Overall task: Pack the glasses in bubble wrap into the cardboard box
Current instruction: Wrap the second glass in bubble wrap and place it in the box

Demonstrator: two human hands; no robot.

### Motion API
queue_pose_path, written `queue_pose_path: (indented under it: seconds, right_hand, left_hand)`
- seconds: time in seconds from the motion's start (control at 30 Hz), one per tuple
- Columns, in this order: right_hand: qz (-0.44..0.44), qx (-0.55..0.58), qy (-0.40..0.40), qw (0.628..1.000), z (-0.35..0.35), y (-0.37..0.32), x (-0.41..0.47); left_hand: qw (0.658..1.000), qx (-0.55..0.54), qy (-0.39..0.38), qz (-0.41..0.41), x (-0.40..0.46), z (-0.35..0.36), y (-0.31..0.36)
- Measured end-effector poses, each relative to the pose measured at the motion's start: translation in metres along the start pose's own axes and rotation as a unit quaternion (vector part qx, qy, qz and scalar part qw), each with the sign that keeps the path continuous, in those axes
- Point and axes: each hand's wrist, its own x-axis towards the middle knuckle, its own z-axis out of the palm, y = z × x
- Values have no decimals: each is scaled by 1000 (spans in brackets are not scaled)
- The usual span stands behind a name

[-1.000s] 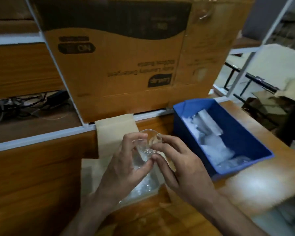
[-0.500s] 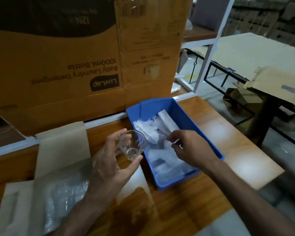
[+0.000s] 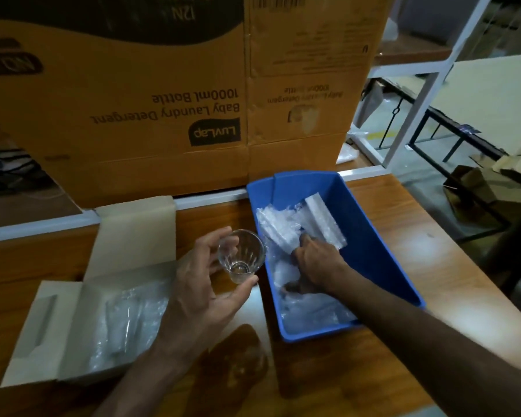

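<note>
While our left hand holds 1 clear glass above the wooden surface, its fingers and thumb curled around it, our right hand reaches into the blue bin and its fingers close on a piece of bubble wrap. We see the glass tilted, mouth toward us, between the bin and the open cardboard box at our left, where more clear wrap lies inside. Behind both stands a large brown carton, its print upside down.
</note>
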Motion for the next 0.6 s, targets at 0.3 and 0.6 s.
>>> queue_pose_path:
  seconds: [0.3,0.6]
  right_hand:
    - [-11,200,189,961,-10,16,-13]
    - [-31,577,291,763,-46,-10,-65]
  left_hand:
    - [1000,13,6,-4,-5,-14,-1]
    - [1000,31,5,-3,-8,-31,-14]
